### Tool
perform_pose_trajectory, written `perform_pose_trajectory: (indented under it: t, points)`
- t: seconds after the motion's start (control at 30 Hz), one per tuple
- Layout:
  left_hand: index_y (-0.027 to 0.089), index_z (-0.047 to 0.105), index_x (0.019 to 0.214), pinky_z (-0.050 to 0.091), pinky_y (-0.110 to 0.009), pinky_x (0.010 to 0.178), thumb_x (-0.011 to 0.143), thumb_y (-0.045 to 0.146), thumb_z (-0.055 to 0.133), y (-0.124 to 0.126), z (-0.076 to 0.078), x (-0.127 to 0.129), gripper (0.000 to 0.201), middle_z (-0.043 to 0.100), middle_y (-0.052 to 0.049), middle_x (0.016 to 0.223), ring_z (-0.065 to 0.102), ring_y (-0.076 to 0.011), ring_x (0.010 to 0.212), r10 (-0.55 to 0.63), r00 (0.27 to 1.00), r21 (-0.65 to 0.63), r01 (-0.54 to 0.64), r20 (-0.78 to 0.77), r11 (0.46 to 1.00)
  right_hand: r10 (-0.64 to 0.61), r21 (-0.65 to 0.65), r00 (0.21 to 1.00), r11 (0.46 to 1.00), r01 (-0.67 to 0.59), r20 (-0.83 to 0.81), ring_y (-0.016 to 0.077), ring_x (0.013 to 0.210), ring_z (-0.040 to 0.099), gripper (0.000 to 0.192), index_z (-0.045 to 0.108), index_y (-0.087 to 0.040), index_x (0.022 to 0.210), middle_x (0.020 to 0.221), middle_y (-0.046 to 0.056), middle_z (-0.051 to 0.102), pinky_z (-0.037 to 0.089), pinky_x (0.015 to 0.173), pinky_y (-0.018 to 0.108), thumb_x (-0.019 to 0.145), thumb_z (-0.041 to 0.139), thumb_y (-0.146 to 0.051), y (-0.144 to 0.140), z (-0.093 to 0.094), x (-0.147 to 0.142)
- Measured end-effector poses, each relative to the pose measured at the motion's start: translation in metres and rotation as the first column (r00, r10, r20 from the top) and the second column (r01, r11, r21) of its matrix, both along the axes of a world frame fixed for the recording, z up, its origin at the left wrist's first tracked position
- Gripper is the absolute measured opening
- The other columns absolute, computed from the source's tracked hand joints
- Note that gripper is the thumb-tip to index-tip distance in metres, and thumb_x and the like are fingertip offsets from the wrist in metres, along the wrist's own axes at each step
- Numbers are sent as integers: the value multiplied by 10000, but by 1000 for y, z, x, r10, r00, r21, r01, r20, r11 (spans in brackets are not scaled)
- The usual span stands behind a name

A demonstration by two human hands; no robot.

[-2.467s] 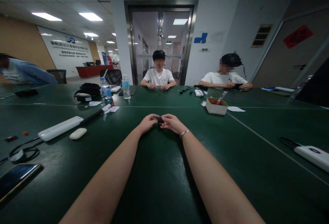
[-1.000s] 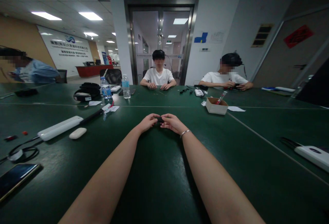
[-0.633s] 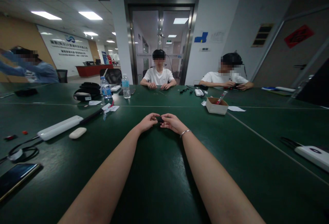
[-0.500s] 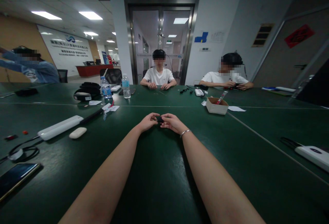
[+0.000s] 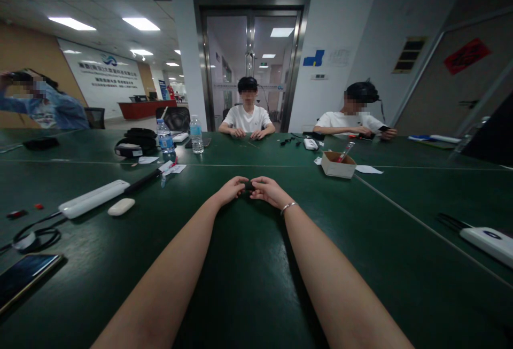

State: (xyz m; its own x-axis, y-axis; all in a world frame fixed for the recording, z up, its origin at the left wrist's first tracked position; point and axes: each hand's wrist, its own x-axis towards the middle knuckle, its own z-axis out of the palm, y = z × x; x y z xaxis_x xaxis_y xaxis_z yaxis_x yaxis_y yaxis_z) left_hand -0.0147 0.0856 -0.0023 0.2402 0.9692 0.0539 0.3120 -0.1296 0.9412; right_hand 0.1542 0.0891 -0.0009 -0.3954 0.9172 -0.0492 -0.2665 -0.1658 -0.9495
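Observation:
Both of my arms stretch forward over the dark green table (image 5: 248,285). My left hand (image 5: 231,189) and my right hand (image 5: 268,190) meet fingertip to fingertip around a small black object (image 5: 249,185). Each hand pinches one end of it, just above the tabletop. Most of the object is hidden by my fingers, so I cannot tell what it is. A thin bracelet (image 5: 287,207) circles my right wrist.
To the left lie a white bar-shaped device (image 5: 94,198), a white oval case (image 5: 121,207), a coiled cable (image 5: 34,239) and a phone (image 5: 24,277). A small cardboard box (image 5: 337,164) and two water bottles (image 5: 196,135) stand farther off. A white device (image 5: 487,242) lies right. Three people sit at the far and left sides.
My hands have stayed in place on the small black object. The person at far left has straightened up and raised both arms to the head. The person at right has shifted a hand.

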Motion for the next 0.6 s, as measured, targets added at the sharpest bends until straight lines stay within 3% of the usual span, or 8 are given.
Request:
perform_pose_trajectory:
  t: [0.6]
  points:
    - [164,550,1044,365,-181,513,615,65,504,-3,2,-3,442,511,-26,854,468,-88,635,-34,999,43,33,22,999,5,11,1000,1000,-5,6,92,483,588,103,512,-122,855,605,-3,571,580,576,296,803,584,-70,-1,0,0]
